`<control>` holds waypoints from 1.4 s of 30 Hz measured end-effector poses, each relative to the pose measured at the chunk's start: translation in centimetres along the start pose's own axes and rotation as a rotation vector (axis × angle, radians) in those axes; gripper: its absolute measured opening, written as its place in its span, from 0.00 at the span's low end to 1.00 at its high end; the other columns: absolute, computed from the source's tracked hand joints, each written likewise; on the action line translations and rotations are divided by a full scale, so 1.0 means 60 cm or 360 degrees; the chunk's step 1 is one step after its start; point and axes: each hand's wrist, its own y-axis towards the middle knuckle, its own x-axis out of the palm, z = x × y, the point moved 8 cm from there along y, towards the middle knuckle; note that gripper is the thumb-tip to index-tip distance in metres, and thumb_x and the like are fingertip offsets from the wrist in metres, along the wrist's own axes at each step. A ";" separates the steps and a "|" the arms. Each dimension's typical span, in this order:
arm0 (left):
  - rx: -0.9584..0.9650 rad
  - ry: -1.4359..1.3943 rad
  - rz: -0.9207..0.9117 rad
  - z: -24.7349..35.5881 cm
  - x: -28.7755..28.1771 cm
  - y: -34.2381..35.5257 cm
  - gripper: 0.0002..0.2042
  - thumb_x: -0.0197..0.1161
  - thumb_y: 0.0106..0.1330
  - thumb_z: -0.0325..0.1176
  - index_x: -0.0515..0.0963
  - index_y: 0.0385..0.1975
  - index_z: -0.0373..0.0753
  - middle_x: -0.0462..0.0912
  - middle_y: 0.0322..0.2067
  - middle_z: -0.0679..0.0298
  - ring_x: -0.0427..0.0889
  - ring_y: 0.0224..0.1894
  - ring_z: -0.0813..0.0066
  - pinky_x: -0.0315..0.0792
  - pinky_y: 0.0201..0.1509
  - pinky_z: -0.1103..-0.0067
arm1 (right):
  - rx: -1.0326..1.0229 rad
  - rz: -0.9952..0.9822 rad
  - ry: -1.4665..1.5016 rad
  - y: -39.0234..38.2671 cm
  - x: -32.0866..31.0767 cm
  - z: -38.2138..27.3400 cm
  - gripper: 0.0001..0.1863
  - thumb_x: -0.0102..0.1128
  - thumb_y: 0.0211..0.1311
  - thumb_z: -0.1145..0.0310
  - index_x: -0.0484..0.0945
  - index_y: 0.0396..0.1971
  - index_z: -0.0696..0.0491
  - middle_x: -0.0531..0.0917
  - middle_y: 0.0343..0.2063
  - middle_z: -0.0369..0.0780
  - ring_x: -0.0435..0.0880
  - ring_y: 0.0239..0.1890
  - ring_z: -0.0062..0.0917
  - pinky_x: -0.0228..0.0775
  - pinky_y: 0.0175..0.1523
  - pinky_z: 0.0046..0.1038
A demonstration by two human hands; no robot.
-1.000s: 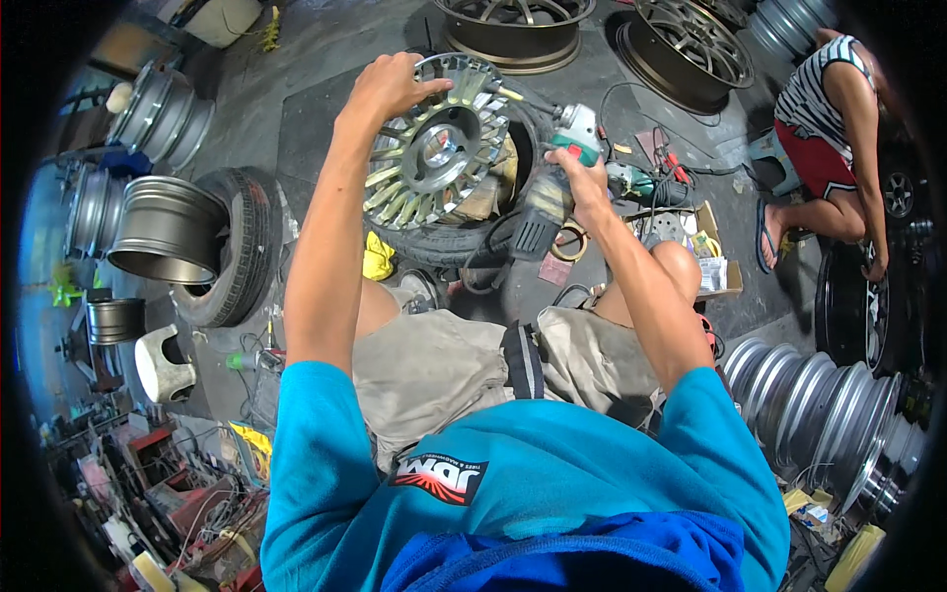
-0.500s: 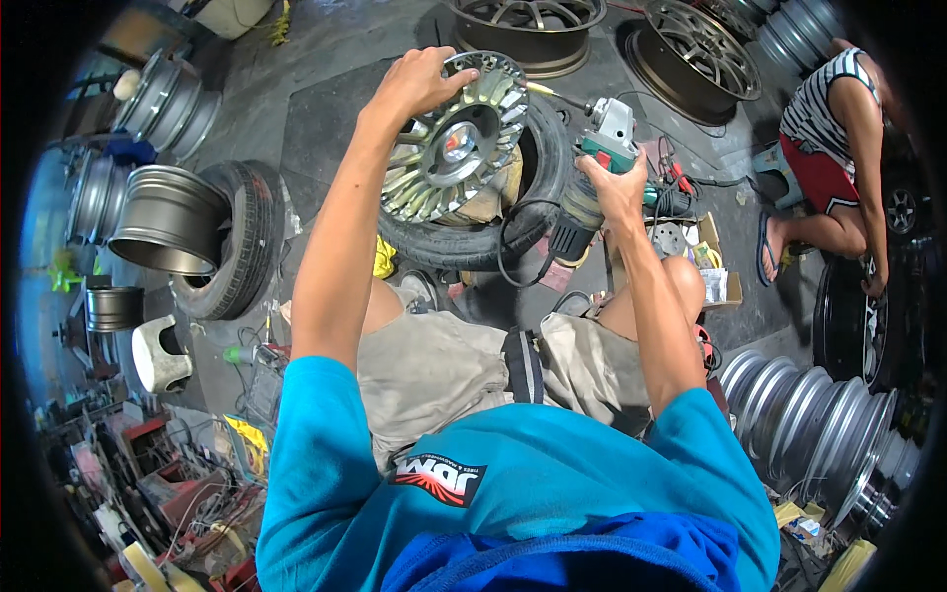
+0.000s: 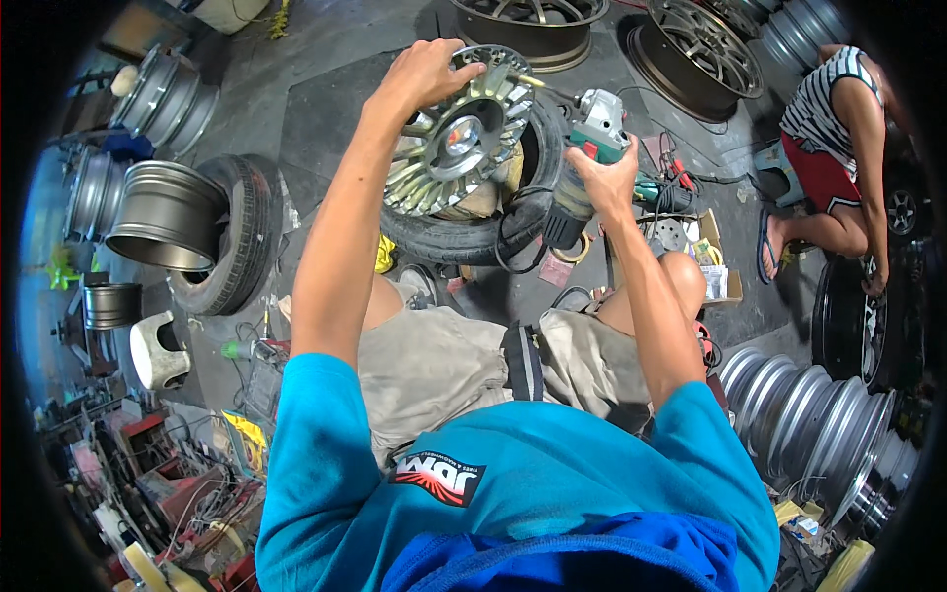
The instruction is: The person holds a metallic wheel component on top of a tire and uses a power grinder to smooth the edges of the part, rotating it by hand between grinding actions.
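Note:
A chrome multi-spoke wheel (image 3: 485, 148) leans tilted on a black tyre (image 3: 444, 243) that lies flat in front of me. My left hand (image 3: 422, 77) grips the wheel's far rim, with the thumb over its face. My right hand (image 3: 610, 184) is wrapped round a corded grinder (image 3: 600, 118) with a grey head and a green and dark body. From the grinder's head a thin shaft with a pale yellowish tip reaches to the wheel's upper right edge. Whether the tip touches the spokes is hard to tell. Brownish padding (image 3: 477, 203) shows inside the tyre under the wheel.
Bronze wheels (image 3: 695, 54) lie at the far side. Another tyre (image 3: 242, 242) and a bare rim (image 3: 168, 217) stand left. Right of me are an open carton (image 3: 725, 281), tangled cords, silver rims (image 3: 809, 424) and a crouching person (image 3: 838, 138) handling a wheel. Cluttered tools fill the near left.
The grinder and my right hand have shifted slightly left and away from me. The wheel has turned or tilted a little under my left hand, which has moved slightly farther up.

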 end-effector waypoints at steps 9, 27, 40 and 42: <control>0.0061 0.0028 0.0007 0.002 -0.001 0.005 0.23 0.67 0.69 0.54 0.87 0.50 0.40 0.90 0.38 0.47 0.88 0.47 0.44 0.79 0.56 0.56 | -0.0009 -0.0089 -0.0006 -0.007 0.002 -0.011 0.50 0.83 0.40 0.62 0.64 0.62 0.66 0.85 0.45 0.48 0.85 0.45 0.31 0.78 0.54 0.32; 0.0080 -0.0028 -0.0039 -0.002 -0.002 0.004 0.24 0.67 0.70 0.53 0.86 0.50 0.35 0.88 0.33 0.43 0.88 0.41 0.42 0.78 0.49 0.58 | 0.0015 -0.0161 0.0053 -0.002 0.004 0.000 0.47 0.84 0.38 0.61 0.68 0.58 0.65 0.85 0.47 0.50 0.85 0.48 0.32 0.77 0.57 0.32; 0.0014 -0.0066 0.0001 -0.016 -0.004 -0.003 0.24 0.69 0.69 0.51 0.86 0.50 0.35 0.89 0.37 0.44 0.88 0.43 0.45 0.78 0.51 0.59 | 0.0110 0.0007 0.0087 0.005 -0.006 0.016 0.51 0.85 0.38 0.59 0.66 0.61 0.68 0.84 0.48 0.50 0.84 0.47 0.31 0.78 0.55 0.32; 0.0120 -0.0042 0.0080 -0.004 -0.009 -0.004 0.23 0.69 0.70 0.50 0.85 0.49 0.33 0.89 0.34 0.45 0.89 0.37 0.51 0.78 0.45 0.62 | 0.0190 0.0044 0.0105 0.023 -0.012 0.028 0.52 0.84 0.38 0.59 0.66 0.61 0.68 0.84 0.48 0.50 0.84 0.47 0.32 0.78 0.56 0.33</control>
